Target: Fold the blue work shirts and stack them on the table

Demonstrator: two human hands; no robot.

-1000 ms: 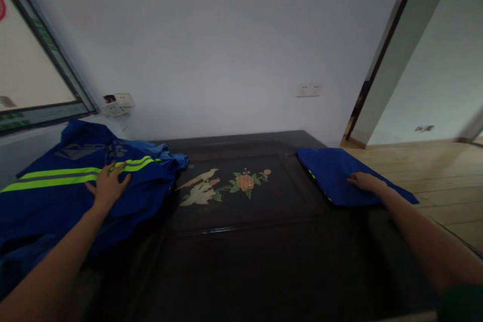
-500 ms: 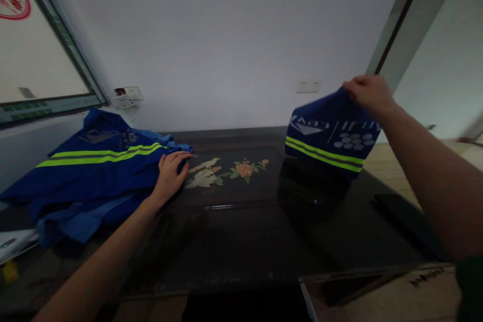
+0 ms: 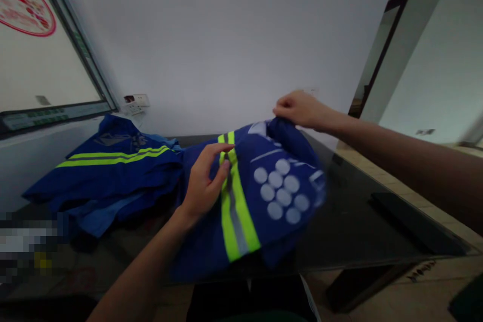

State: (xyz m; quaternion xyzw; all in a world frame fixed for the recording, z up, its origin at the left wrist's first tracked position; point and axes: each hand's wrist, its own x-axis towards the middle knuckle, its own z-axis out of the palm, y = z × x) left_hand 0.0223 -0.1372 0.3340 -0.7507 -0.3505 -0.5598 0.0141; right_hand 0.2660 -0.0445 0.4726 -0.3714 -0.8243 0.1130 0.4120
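Blue garment lies partly raised on worktop, near front edge; right hand pinches one end, left hand curves half-open at stripe. Without left grip, garment may slide off.

Left hand just off centre, toward 7–8 o'clock. Thumb and index finger parted, gap between tips; thumb aims at 1 o'clock, index bent at the knuckle, tip at 3. Remaining fingers mostly hidden. Left forearm bare, slanting up from frame edge at 7 o'clock; left wrist roughly in line with it. Right hand out at 2 o'clock, higher in view than the left. Fingers curled in, firm pinch, knuckles toward 9. Right forearm bare, reaching in from between 3 and 4 o'clock, elbow end lower than the hand
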